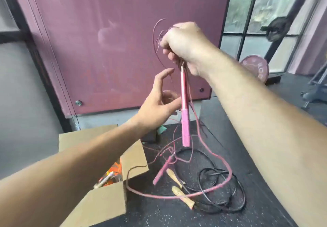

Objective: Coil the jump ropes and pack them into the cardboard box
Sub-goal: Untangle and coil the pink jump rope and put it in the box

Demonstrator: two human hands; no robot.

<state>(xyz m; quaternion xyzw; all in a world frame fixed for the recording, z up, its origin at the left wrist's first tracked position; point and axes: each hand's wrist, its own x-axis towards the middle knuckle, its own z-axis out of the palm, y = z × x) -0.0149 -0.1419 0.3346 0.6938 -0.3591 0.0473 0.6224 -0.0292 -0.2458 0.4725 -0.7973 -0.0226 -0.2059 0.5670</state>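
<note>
Partly hidden: box (99, 196) contents behind left forearm; right hand (184, 44) blurred.

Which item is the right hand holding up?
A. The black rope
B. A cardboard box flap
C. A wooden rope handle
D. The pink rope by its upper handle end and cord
D: the right hand grips loops of thin cord, with the pink handle hanging below it.

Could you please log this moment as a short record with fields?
right hand: raised, shut on loops of thin pink cord
pink handle: hangs upright below that fist
left hand: open, fingers spread beside the handle
cardboard box: open, lower left, orange items inside
second pink handle: on the floor
black rope: loose on the floor, wooden handles
</note>
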